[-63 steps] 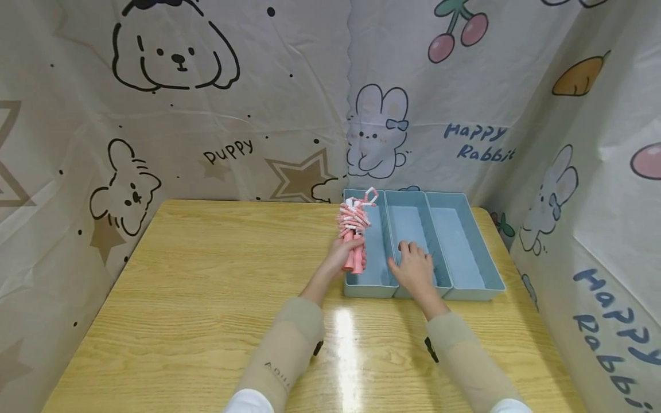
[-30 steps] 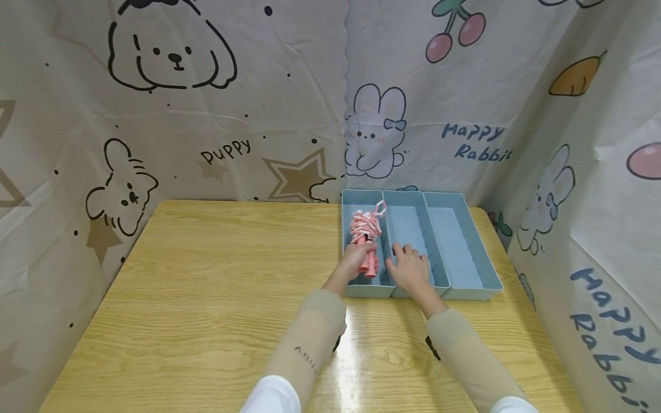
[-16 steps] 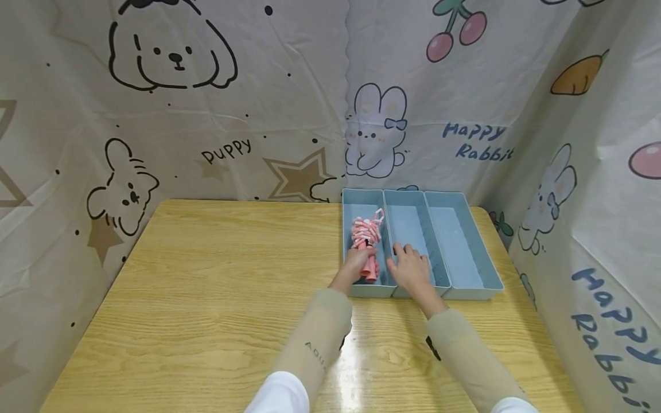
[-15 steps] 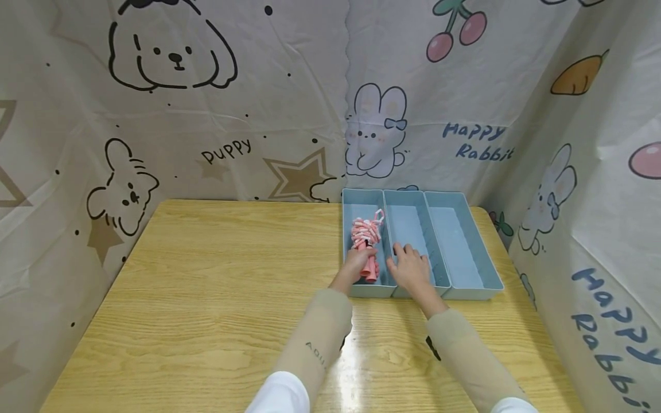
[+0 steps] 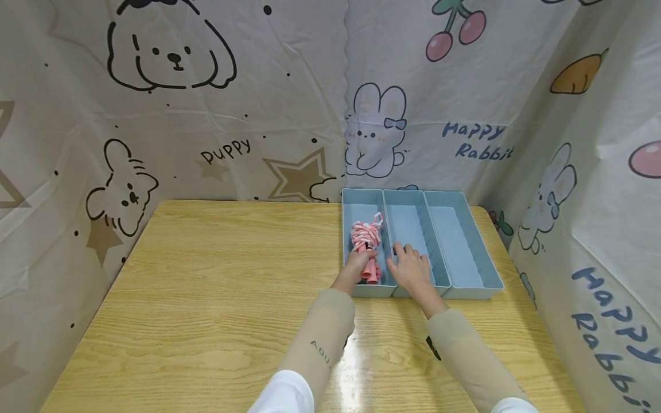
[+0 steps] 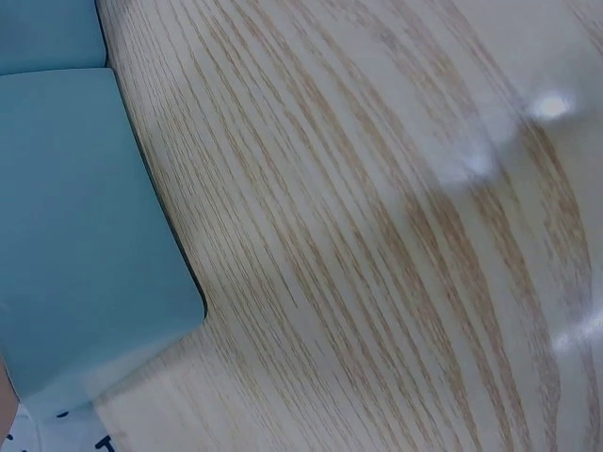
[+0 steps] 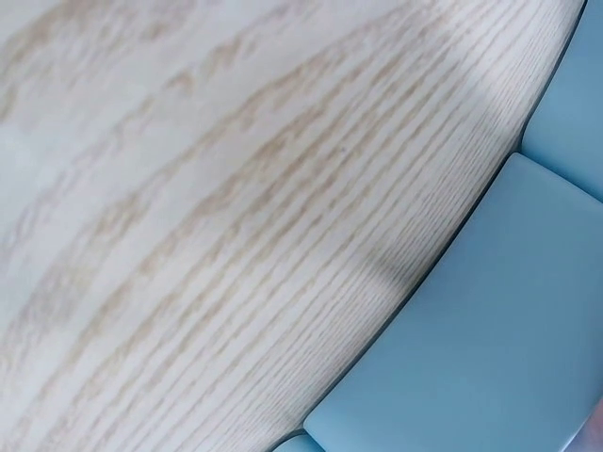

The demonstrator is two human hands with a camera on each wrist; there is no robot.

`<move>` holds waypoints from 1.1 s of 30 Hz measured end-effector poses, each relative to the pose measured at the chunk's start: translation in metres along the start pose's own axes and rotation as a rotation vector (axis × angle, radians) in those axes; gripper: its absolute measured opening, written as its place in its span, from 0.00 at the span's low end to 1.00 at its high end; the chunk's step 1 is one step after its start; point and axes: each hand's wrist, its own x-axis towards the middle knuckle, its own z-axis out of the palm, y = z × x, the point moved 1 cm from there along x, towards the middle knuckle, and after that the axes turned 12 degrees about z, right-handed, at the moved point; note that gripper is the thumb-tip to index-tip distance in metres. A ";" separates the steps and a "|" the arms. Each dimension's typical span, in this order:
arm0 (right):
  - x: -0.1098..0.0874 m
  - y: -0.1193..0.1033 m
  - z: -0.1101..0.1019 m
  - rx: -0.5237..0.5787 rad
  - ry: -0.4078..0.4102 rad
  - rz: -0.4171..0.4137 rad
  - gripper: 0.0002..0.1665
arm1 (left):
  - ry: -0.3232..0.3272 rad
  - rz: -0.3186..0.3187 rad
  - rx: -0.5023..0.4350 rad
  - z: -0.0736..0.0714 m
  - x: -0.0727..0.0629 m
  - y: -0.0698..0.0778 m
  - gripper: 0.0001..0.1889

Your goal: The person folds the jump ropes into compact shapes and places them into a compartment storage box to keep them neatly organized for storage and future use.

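Observation:
A pink-and-white beaded jump rope (image 5: pixel 366 236), wound into a bundle with two pink handles side by side, is inside the left compartment of the blue bin (image 5: pixel 364 198). Around its handles my left hand (image 5: pixel 356 264) is curled, the thumb across the top. The far side of that grip is hidden behind the handles. My right hand (image 5: pixel 411 268) reaches over the middle compartment, fingers relaxed and slightly bent, thumb beside the divider, holding nothing. Both wrist views mostly show the bin's blue outer wall (image 6: pixel 85 226) and the tabletop.
The bin has three long compartments and stands at the right rear of the wooden table (image 5: pixel 217 275). Behind it and along both sides hangs a printed cloth (image 5: pixel 289 103). The right compartment (image 5: pixel 457 241) lies beyond my right hand.
My left hand has carried the jump rope rightward from the bin's left edge and lowered it into the left compartment. My right hand has stayed nearly still.

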 end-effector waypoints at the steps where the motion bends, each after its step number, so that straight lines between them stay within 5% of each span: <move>1: 0.000 0.000 0.000 0.001 0.001 0.000 0.22 | -0.010 0.007 -0.008 -0.002 0.013 -0.013 0.11; 3: 0.000 0.000 -0.001 0.008 0.003 0.003 0.22 | -0.037 0.022 -0.037 -0.005 0.044 -0.043 0.13; 7: -0.001 0.000 -0.001 0.018 0.012 0.004 0.20 | 0.012 0.041 0.002 -0.009 0.099 -0.094 0.16; 15: -0.001 0.000 -0.001 0.019 0.006 0.002 0.20 | 0.119 0.127 0.319 -0.022 0.195 -0.176 0.35; 19: -0.001 0.000 -0.002 0.019 0.010 -0.001 0.20 | 0.177 0.160 0.454 -0.026 0.231 -0.204 0.44; 25: -0.001 0.000 -0.001 0.019 0.007 0.002 0.20 | 0.246 0.212 0.531 -0.029 0.254 -0.222 0.63; 33: -0.001 0.000 -0.002 0.018 0.000 0.006 0.19 | 0.269 0.271 0.484 -0.027 0.238 -0.210 0.69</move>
